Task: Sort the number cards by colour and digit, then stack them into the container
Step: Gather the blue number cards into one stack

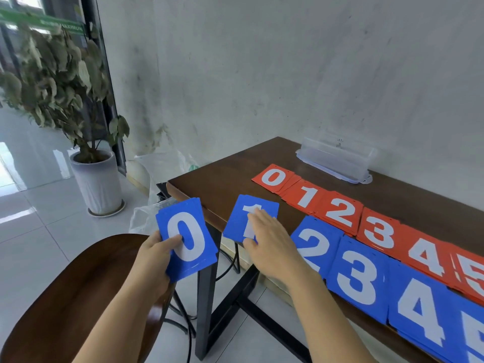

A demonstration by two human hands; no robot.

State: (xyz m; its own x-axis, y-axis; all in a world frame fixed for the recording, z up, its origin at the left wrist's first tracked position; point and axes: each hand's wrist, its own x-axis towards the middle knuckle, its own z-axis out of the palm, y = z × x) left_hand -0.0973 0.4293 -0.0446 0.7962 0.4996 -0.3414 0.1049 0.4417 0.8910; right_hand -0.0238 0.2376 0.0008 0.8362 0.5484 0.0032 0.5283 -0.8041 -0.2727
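Left hand (154,258) grips blue "0" cards (187,239) beyond the wooden worktop's (222,179) left edge; right hand (272,244) lies flat on blue "1" cards (235,221).

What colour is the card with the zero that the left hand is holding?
Blue with a white zero, gripped by the left hand; head view.

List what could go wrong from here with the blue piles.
1. The blue 0 pile is held by the left hand out past the table, over the floor; a loose grip could drop cards.
2. The blue 1 pile under the right hand seems to overhang the edge; a push might tip it off.
3. The red piles overlap, so digits could mix when lifted.
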